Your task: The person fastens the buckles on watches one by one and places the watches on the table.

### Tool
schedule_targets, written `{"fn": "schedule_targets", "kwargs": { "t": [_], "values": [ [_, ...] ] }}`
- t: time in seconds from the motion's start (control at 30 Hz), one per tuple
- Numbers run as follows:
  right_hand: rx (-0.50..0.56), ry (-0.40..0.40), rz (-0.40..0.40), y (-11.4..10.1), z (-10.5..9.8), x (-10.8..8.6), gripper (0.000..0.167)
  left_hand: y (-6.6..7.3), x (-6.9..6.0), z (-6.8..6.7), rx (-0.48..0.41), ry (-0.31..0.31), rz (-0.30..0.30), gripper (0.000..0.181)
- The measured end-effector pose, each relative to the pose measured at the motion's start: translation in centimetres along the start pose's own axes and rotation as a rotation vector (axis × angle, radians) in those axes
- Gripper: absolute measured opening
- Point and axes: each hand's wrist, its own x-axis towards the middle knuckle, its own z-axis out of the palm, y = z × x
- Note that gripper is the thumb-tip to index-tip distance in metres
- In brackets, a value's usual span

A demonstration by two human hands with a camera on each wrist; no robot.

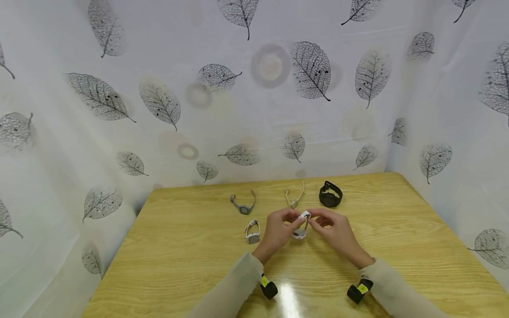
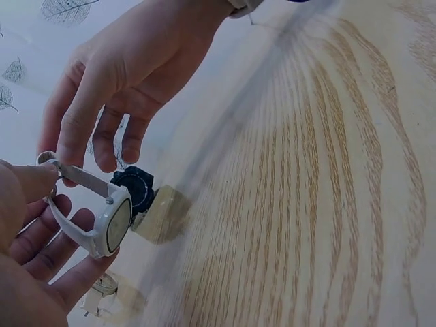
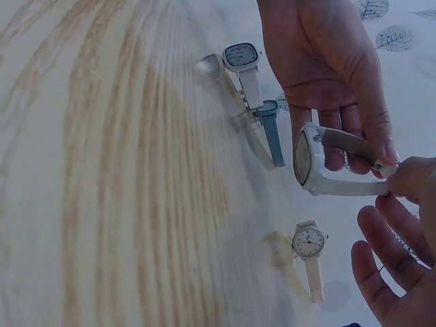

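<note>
A white wristwatch (image 1: 300,234) hangs between my two hands, its strap bent into a loop and its round case lowest. My left hand (image 1: 277,230) pinches the strap end between thumb and index finger. From the other side, my right hand (image 1: 333,230) pinches the same strap end near the buckle. In the left wrist view the watch case (image 2: 117,226) faces right, and the strap's inner side looks greyish. The right wrist view shows the strap ends meeting at the fingertips, which partly hide the buckle.
A white square-faced watch (image 1: 252,238) lies left of my hands. Farther back lie a grey watch (image 1: 244,210), a small pale-strapped watch (image 1: 294,204) and a black watch (image 1: 329,200). The wooden table (image 1: 179,247) meets a leaf-print curtain (image 1: 238,110) at its back edge.
</note>
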Motion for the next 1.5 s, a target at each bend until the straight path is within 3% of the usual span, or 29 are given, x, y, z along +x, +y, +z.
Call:
{"fn": "schedule_targets", "kwargs": {
  "t": [0.33,0.53,0.73,1.0,1.37,1.5],
  "values": [
    [0.003,0.038,-0.039,0.26,0.85,-0.21,0.035,-0.20,-0.05,0.06,-0.050,-0.007,-0.022,0.011],
    [-0.011,0.006,-0.060,-0.10,0.57,0.03,0.029,-0.43,-0.05,0.02,-0.044,-0.018,0.008,0.011],
    [-0.026,-0.022,-0.124,-0.05,0.78,0.19,0.028,-0.32,0.04,0.01,-0.044,-0.020,-0.008,0.014],
    [-0.008,0.040,-0.077,0.15,0.89,-0.09,0.023,-0.22,0.05,-0.08,-0.081,-0.031,-0.016,0.013],
    [-0.048,-0.008,-0.077,-0.10,0.56,0.13,0.020,-0.33,-0.09,-0.28,-0.068,-0.051,-0.037,0.009],
    [-0.060,-0.017,-0.061,-0.21,0.58,0.21,0.021,-0.24,-0.02,-0.22,-0.144,-0.051,-0.094,0.011]
  ]
}}
